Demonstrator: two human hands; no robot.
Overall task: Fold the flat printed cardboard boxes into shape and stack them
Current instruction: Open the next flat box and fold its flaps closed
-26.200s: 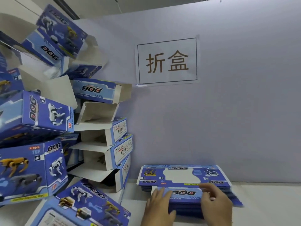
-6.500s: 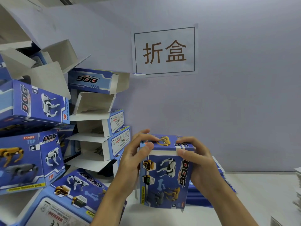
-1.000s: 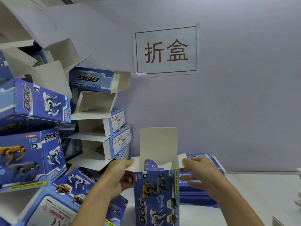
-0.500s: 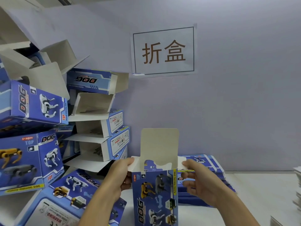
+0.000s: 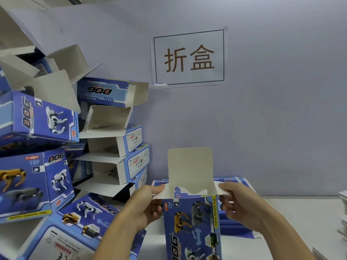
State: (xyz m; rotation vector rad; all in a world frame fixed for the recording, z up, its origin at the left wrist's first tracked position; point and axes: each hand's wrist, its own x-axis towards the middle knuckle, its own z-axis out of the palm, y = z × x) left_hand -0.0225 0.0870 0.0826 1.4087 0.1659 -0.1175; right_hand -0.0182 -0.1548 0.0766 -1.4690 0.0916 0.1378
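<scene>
A blue printed dog-toy box [image 5: 191, 228] stands upright in front of me, folded into shape, with its white top lid flap [image 5: 190, 167] raised. My left hand [image 5: 144, 207] pinches the left side flap at the box's top corner. My right hand [image 5: 238, 203] holds the right side flap, thumb on top. Behind the box lies a pile of flat blue box blanks [image 5: 236, 220] on the table. A leaning heap of folded boxes [image 5: 37, 166] fills the left side.
A white table [image 5: 293, 222] runs to the right, against a lilac wall with a paper sign [image 5: 188, 57]. Edges of white sheets [image 5: 341, 222] show at the far right. Open-ended boxes [image 5: 116, 156] are stacked against the wall at the heap's right.
Both hands stay at the top corners of the upright box over the last second; the side flaps are spread a little wider. Earlier, the box was turned over from its closed end.
</scene>
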